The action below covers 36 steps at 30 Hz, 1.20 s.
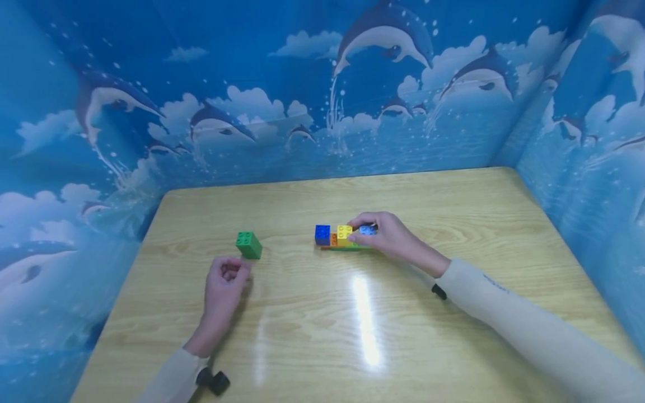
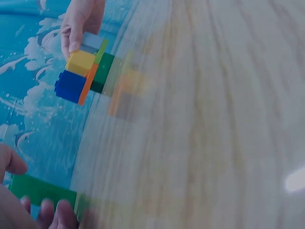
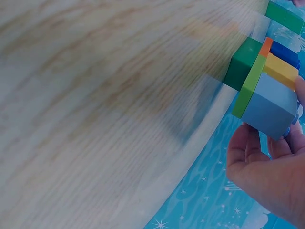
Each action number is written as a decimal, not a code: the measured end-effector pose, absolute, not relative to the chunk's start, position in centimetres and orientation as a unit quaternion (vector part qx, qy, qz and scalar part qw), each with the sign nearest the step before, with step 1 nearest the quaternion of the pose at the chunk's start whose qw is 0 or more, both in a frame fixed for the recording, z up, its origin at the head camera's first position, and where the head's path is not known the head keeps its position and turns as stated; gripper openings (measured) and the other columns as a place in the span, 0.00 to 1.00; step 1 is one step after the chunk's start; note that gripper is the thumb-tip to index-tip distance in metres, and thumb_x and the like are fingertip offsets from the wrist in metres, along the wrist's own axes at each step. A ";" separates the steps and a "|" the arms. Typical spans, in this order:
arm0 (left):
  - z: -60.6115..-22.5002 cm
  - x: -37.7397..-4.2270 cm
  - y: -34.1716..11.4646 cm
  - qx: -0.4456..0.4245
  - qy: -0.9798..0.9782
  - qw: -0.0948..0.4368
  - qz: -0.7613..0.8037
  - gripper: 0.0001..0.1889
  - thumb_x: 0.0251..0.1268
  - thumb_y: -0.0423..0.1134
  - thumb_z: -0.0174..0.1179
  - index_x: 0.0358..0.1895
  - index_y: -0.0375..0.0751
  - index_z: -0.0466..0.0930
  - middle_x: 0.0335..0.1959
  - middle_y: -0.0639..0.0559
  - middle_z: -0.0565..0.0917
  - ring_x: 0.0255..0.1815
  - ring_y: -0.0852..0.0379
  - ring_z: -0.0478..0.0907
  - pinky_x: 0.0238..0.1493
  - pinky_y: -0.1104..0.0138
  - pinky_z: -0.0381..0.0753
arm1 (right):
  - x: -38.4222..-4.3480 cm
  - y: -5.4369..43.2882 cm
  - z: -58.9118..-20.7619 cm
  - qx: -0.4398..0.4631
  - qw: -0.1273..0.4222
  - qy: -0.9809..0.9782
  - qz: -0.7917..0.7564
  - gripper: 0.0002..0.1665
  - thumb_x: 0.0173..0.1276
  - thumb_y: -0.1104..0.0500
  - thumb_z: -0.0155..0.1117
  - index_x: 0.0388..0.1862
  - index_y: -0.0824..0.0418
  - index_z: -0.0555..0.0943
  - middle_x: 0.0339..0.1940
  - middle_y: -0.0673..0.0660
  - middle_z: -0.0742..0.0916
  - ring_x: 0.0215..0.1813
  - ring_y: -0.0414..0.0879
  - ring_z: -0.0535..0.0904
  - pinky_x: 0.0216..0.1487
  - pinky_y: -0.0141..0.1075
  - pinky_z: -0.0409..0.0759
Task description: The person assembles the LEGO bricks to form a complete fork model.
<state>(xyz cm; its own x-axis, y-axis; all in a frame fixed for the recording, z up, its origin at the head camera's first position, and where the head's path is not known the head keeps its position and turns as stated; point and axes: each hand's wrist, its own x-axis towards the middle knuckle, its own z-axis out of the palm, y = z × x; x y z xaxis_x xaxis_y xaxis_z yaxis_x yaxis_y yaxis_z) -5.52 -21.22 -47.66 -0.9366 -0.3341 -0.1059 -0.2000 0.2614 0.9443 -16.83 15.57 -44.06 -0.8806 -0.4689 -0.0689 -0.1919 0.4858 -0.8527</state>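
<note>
My right hand (image 1: 385,235) pinches the yellow toy building brick (image 1: 344,235) in the middle of a small brick build on the table. The build has a dark blue brick (image 1: 322,235) at its left end and a light blue brick (image 3: 269,106) at its right end. Thin orange (image 2: 88,84) and light green plates (image 3: 249,87) lie beneath these, over a dark green brick (image 3: 243,63). To the left, my left hand (image 1: 227,282) hovers with loosely bent fingers near the base of a green brick stack (image 1: 249,245), nothing gripped.
Both brick groups stand on a wood-grain table (image 1: 302,324), toward its far half. A blue curtain (image 1: 282,73) with dolphins and clouds hangs behind the table and along its sides. Each wrist carries a small black device (image 1: 214,380).
</note>
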 end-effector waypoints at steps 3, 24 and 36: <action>-47.4 -5.8 -22.0 0.193 -0.793 0.059 -0.575 0.29 0.78 0.38 0.65 0.73 0.34 0.64 0.62 0.40 0.76 0.49 0.54 0.76 0.40 0.73 0.80 | -17.0 15.7 -44.2 -0.197 0.149 0.848 -0.469 0.21 0.76 0.51 0.77 0.63 0.56 0.88 0.59 0.52 0.90 0.57 0.49 0.85 0.54 0.48 0.86; -47.2 -10.2 -24.4 0.056 -0.826 -0.020 -0.561 0.29 0.72 0.35 0.74 0.73 0.40 0.77 0.50 0.40 0.82 0.40 0.54 0.80 0.32 0.68 0.83 | -17.1 15.7 -44.2 -0.179 0.169 0.842 -0.481 0.20 0.74 0.52 0.78 0.62 0.57 0.89 0.57 0.52 0.90 0.53 0.49 0.85 0.49 0.45 0.87; -47.6 -9.5 -22.8 0.012 -0.836 -0.042 -0.547 0.25 0.69 0.36 0.77 0.67 0.39 0.82 0.50 0.42 0.85 0.47 0.47 0.82 0.40 0.66 0.86 | -17.0 15.5 -44.3 -0.185 0.160 0.841 -0.483 0.21 0.75 0.53 0.78 0.62 0.58 0.89 0.57 0.54 0.90 0.52 0.50 0.85 0.49 0.46 0.87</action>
